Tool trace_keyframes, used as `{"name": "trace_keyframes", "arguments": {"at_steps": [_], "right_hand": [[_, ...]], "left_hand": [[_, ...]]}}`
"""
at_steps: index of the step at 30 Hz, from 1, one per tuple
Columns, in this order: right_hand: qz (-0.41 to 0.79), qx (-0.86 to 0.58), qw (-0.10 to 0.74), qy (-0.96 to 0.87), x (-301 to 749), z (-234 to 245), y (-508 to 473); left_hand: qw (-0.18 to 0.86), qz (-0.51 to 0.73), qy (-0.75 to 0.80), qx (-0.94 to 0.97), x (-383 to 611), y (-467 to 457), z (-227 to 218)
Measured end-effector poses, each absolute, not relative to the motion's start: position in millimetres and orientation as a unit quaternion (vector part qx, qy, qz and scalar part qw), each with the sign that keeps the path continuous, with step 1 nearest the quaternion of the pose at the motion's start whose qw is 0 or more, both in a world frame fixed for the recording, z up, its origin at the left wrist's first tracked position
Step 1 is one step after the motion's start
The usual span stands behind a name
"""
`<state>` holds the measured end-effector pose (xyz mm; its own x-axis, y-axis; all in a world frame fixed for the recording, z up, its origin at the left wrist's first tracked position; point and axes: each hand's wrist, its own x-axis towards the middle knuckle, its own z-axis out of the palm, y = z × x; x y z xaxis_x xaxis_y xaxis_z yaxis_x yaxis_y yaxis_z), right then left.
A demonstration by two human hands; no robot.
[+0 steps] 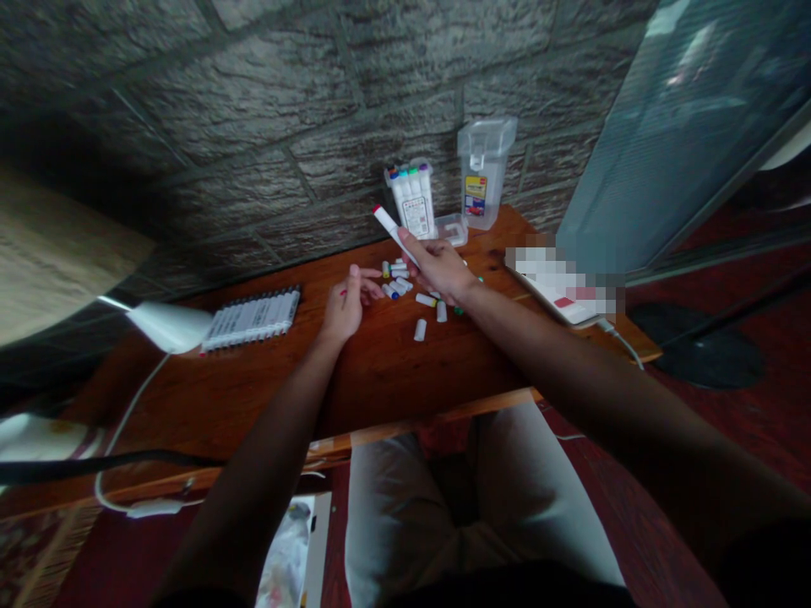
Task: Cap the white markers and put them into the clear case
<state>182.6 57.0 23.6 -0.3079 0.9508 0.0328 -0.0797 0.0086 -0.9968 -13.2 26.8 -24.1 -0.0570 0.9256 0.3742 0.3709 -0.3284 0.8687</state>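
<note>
My right hand (440, 268) is closed around a white marker (386, 221) with a red end, which points up and to the left over the table. To its left, my left hand (347, 306) hovers low over the wood, thumb up and fingers stretched out towards some loose marker caps (400, 274). A small red spot shows at its palm; whether it is a mark or an object I cannot make out. More short white caps, one of them a plain cap (420, 329), lie scattered below my right hand, some with yellow, blue or green ends.
A row of white markers (253, 319) lies at the left beside a white lamp head (170, 328). Against the stone wall stand a clear case of markers (413, 198) and a clear plastic box (485, 173). A white device (557, 287) with a cable lies at the right.
</note>
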Motion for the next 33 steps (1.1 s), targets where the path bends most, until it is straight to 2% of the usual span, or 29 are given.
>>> {"name": "trace_keyframes", "arguments": {"at_steps": [5,18,27,33], "right_hand": [[0.584,-0.380,0.419,-0.583,183,24,54],[0.580,-0.340,0.464,-0.577,178,20,60],[0.603,-0.337,0.425,-0.585,178,17,57],[0.608,-0.337,0.430,-0.576,178,13,62]], "left_hand": [[0.264,0.515,0.509,0.637,-14,27,-24],[0.263,0.515,0.513,0.634,-14,26,-23],[0.247,0.507,0.511,0.648,-14,25,-22],[0.243,0.503,0.514,0.651,-14,25,-22]]}}
